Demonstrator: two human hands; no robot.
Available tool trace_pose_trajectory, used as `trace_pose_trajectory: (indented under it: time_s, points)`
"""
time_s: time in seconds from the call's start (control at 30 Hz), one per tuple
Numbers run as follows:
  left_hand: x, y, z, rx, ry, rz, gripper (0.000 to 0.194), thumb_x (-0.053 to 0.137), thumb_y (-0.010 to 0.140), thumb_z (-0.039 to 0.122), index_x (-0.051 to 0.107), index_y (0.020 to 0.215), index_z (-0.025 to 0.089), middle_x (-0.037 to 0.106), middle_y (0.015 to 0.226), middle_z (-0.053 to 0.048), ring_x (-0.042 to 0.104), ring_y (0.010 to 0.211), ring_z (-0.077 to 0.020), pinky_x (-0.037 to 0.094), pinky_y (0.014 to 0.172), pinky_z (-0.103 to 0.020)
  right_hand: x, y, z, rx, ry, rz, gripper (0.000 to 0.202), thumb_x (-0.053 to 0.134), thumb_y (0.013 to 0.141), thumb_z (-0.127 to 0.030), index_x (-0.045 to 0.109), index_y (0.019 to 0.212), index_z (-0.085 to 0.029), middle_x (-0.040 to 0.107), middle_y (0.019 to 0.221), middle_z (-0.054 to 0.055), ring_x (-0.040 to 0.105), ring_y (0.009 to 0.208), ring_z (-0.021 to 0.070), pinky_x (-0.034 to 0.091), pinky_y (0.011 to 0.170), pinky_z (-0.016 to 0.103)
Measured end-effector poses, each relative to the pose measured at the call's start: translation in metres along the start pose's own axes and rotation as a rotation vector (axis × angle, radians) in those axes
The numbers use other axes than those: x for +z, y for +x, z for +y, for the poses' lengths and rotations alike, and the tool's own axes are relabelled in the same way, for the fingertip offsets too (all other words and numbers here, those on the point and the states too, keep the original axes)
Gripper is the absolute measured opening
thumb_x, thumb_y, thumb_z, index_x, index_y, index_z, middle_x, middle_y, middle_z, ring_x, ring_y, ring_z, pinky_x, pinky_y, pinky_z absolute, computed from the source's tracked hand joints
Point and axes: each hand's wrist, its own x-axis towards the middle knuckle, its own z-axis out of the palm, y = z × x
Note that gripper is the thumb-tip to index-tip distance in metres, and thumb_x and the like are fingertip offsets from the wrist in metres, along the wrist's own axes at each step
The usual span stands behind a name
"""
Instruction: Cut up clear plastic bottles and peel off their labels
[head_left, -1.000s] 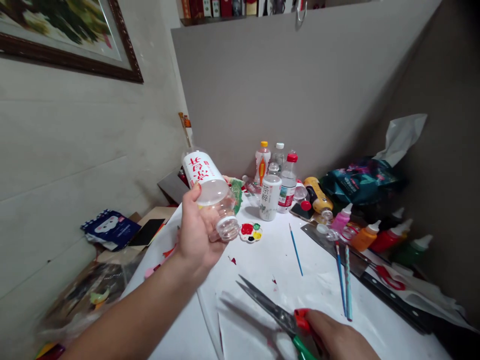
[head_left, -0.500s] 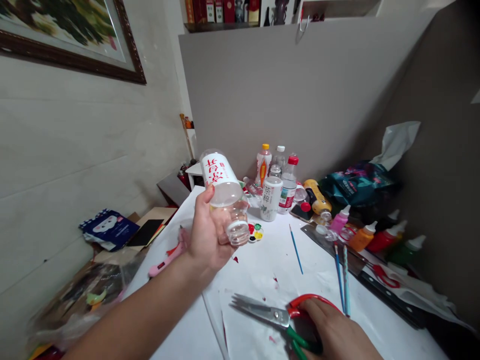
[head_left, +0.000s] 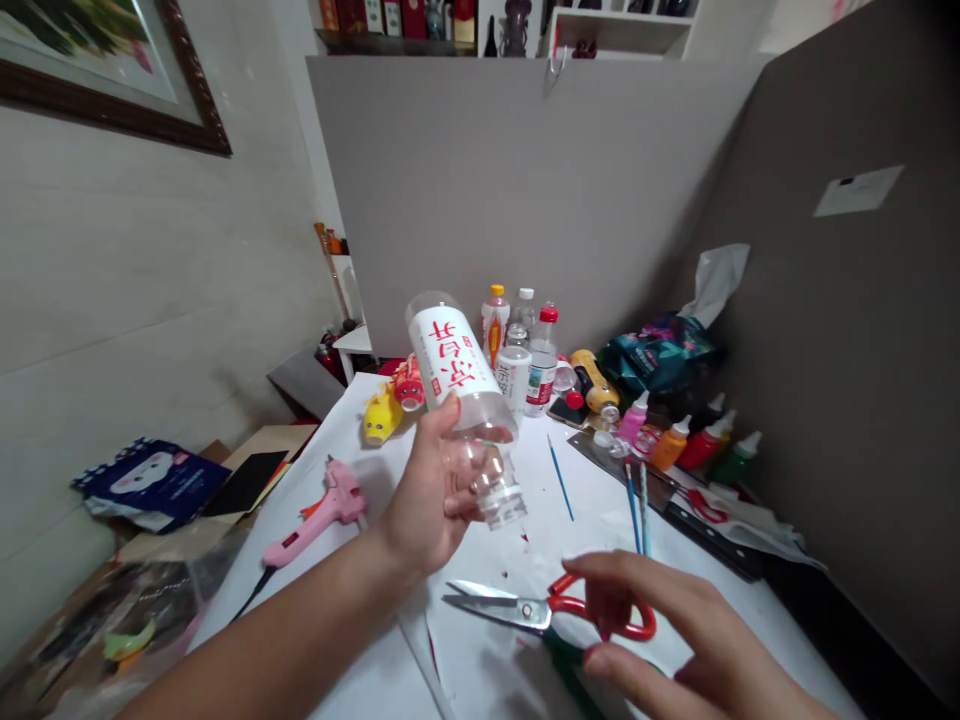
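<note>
My left hand (head_left: 433,490) is wrapped round the neck end of a clear plastic bottle (head_left: 491,410). The bottle is tilted, with its uncapped mouth down toward the right and its white label with red characters facing me. At the lower right, my right hand (head_left: 675,630) is open, thumb and fingers apart, over the handles of a pair of scissors (head_left: 534,612). Their blades point left and are slightly parted; one handle is red, the other green. Whether the fingers still touch the red handle I cannot tell.
On the left lies a pink glue gun (head_left: 330,505), with a yellow figure (head_left: 382,413) behind it. Several bottles, such as a red-capped one (head_left: 543,365), stand at the back. A thin paintbrush (head_left: 560,478), a large knife (head_left: 701,535) and paint bottles (head_left: 670,445) lie to the right.
My right hand has opened off the scissors' handles. The left hand has brought the bottle a little to the right. My view has swung right, bringing the yellow figure into sight.
</note>
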Motion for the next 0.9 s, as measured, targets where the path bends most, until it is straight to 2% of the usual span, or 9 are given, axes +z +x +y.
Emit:
trace_pose_trajectory:
  time_s: [0.13,0.23,0.33,0.4,0.53,0.63,0.77,0.9]
  points:
    - [0.009,-0.007,-0.019,-0.085,0.146,-0.042,0.054,0.064,0.076,0.065,0.059,0.091,0.013,0.042,0.053,0.009,0.015,0.038,0.0003,0.012,0.039,-0.018,0.01,0.019,-0.019,0.005,0.349,0.062,0.045,0.08,0.079,-0.04,0.053,0.113,-0.031,0.067,0.091,-0.001,0.065,0.078,0.0155,0.056,0.067,0.024]
    - [0.011,-0.011,-0.024,-0.051,0.234,-0.079,0.054,0.062,0.078,0.066,0.058,0.095,0.015,0.043,0.056,0.009,0.016,0.039,-0.0006,0.011,0.039,-0.018,0.024,0.036,-0.018,0.066,0.459,0.133,0.044,0.081,0.077,-0.032,0.047,0.103,-0.028,0.063,0.083,-0.004,0.061,0.071,0.0141,0.052,0.062,0.025]
    - [0.008,-0.014,-0.025,0.08,0.305,-0.108,0.048,0.063,0.081,0.062,0.056,0.095,0.017,0.045,0.065,0.008,0.019,0.042,-0.0003,0.014,0.04,-0.018,0.029,0.044,-0.015,0.079,0.455,0.214,0.038,0.074,0.078,-0.023,0.048,0.104,-0.025,0.063,0.082,-0.003,0.06,0.068,0.0137,0.05,0.057,0.024]
    - [0.005,-0.016,-0.026,0.14,0.367,-0.139,0.042,0.065,0.083,0.057,0.055,0.098,0.018,0.048,0.072,0.007,0.026,0.044,-0.0007,0.02,0.042,-0.018,0.026,0.046,-0.013,0.063,0.432,0.245,0.033,0.069,0.079,-0.022,0.051,0.107,-0.023,0.064,0.08,-0.001,0.06,0.067,0.0134,0.05,0.058,0.025]
    - [0.001,-0.019,-0.028,0.15,0.464,-0.18,0.042,0.063,0.086,0.048,0.05,0.117,0.023,0.056,0.087,0.004,0.056,0.05,-0.0071,0.039,0.051,-0.023,0.014,0.042,-0.01,0.043,0.356,0.314,0.022,0.065,0.083,-0.026,0.059,0.103,-0.018,0.064,0.077,0.001,0.059,0.064,0.013,0.051,0.059,0.026]
    - [-0.003,-0.019,-0.025,0.14,0.478,-0.171,0.039,0.064,0.084,0.044,0.049,0.113,0.023,0.06,0.104,-0.001,0.072,0.066,-0.0175,0.046,0.059,-0.027,0.003,0.037,-0.006,0.014,0.299,0.372,0.021,0.064,0.087,-0.027,0.063,0.106,-0.019,0.064,0.076,0.0,0.06,0.063,0.0117,0.052,0.059,0.023]
    - [-0.005,-0.012,-0.012,0.149,0.411,-0.078,0.044,0.067,0.079,0.038,0.047,0.114,0.023,0.065,0.105,-0.004,0.076,0.077,-0.0255,0.048,0.06,-0.029,-0.01,0.028,0.004,-0.057,0.197,0.465,0.025,0.068,0.088,-0.023,0.065,0.112,-0.027,0.068,0.089,-0.001,0.062,0.071,0.0088,0.054,0.067,0.017]
    - [-0.005,-0.001,0.004,0.168,0.338,-0.009,0.059,0.07,0.07,0.032,0.046,0.124,0.026,0.069,0.108,-0.004,0.075,0.077,-0.0266,0.05,0.06,-0.03,-0.023,0.018,0.014,-0.069,0.167,0.553,0.028,0.072,0.086,-0.024,0.066,0.112,-0.033,0.068,0.095,-0.004,0.063,0.076,0.0077,0.054,0.07,0.014]
